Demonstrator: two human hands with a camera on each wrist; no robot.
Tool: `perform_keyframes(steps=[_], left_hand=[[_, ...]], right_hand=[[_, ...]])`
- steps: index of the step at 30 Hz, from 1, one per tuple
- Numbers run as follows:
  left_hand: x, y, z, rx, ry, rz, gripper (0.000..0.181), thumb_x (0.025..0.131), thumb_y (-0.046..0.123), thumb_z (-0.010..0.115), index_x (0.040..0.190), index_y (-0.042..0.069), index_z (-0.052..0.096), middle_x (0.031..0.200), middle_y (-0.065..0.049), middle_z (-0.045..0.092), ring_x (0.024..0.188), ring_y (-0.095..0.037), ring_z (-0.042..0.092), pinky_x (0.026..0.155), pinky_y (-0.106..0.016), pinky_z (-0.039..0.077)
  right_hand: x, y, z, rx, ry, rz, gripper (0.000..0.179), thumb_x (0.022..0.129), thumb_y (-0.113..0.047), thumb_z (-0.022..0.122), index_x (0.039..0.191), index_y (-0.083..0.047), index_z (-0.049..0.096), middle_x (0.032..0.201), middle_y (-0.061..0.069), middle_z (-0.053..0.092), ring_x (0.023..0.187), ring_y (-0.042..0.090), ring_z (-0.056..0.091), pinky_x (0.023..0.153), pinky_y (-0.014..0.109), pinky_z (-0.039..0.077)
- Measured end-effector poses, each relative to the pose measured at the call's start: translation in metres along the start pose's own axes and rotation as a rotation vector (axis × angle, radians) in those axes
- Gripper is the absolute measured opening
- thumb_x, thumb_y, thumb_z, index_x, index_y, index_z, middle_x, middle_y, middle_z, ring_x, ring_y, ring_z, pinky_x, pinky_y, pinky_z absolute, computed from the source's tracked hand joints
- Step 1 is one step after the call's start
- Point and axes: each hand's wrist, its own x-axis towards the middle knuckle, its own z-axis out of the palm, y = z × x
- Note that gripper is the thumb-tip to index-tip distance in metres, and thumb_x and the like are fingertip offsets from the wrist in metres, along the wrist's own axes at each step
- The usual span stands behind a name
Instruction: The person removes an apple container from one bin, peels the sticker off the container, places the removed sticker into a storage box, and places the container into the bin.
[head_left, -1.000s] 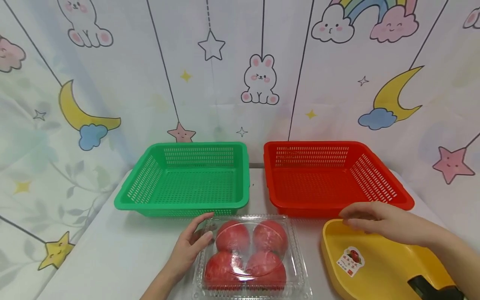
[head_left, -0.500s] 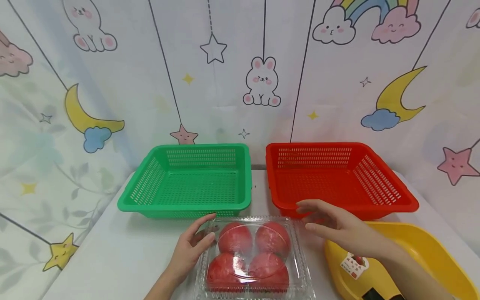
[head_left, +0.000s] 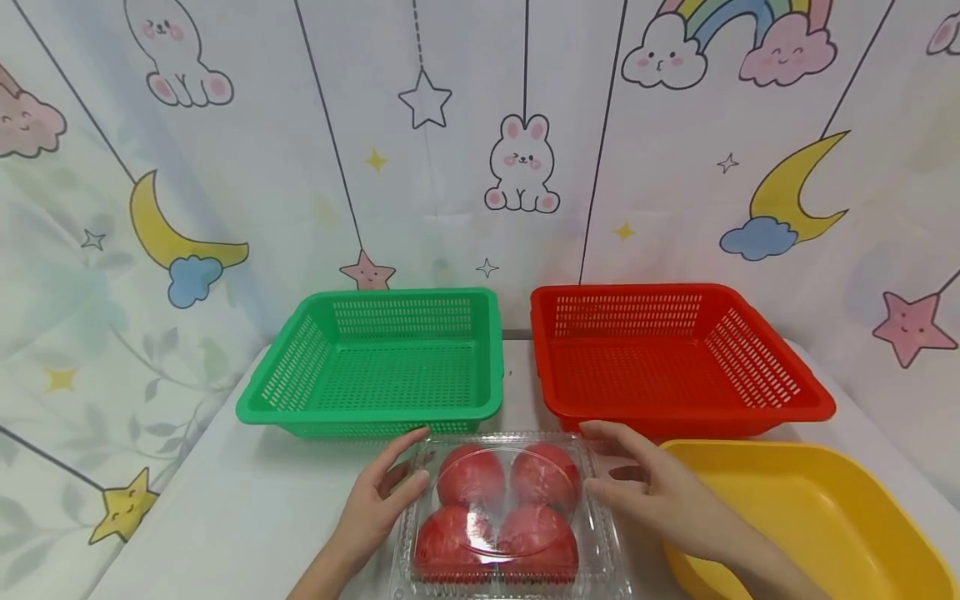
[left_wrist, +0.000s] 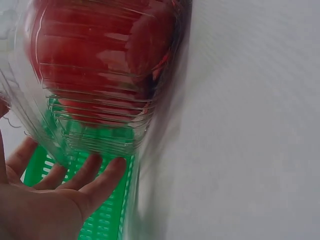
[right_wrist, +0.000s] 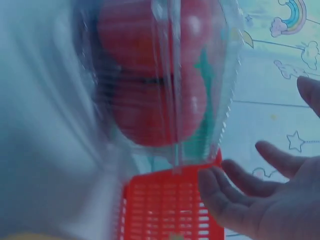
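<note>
head view: the right hand (head_left: 660, 500) has moved from over the smooth yellow plastic tub (head_left: 787, 492) to the right side of a clear ridged plastic box (head_left: 602, 525), so a hand now flanks each side. the box, with four glossy round red fruits (head_left: 471, 475) inside, sits on the white table (head_left: 285, 500) before a green lattice plastic basket (head_left: 405, 375) and a red lattice plastic basket (head_left: 630, 375). the left hand (head_left: 375, 500) lies at its left, fingers spread.

left wrist view: relaxed fingers by the box's ribbed wall, grasping nothing; contact unclear.

right wrist view: loose, parted fingers, holding nothing, beside the blurred box.
</note>
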Motion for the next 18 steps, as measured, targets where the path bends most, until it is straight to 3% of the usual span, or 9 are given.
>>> perform_keyframes(steps=[5,12,18], left_hand=[[-0.008,0.003,-0.003,-0.025,-0.029,-0.006,0.054,0.099,0.003,0.059,0.151,0.009,0.046,0.159,-0.018,0.032,0.134,-0.056,0.038,0.098,-0.041,0.049],[-0.018,0.002,-0.009,-0.043,-0.067,-0.05,0.065,0.098,0.006,0.06,0.158,0.011,0.033,0.16,-0.019,0.028,0.136,-0.051,0.038,0.1,-0.026,0.044],[-0.022,-0.001,-0.011,-0.042,-0.093,-0.061,0.068,0.097,0.007,0.061,0.158,0.012,0.032,0.158,-0.023,0.03,0.137,-0.052,0.036,0.1,-0.024,0.042]], right_hand=[[-0.005,0.004,0.012,0.005,0.07,0.101,0.067,0.091,-0.033,0.076,0.148,-0.016,0.045,0.147,0.017,0.046,0.12,0.035,0.054,0.089,0.044,0.057],[-0.009,0.018,0.034,0.183,0.089,0.259,0.085,0.089,-0.033,0.078,0.154,-0.021,0.024,0.154,0.017,0.032,0.136,0.046,0.037,0.098,0.056,0.049],[-0.007,0.031,0.049,0.223,0.129,0.315,0.086,0.092,-0.034,0.074,0.156,-0.019,0.018,0.153,0.021,0.031,0.133,0.042,0.04,0.102,0.059,0.045]])
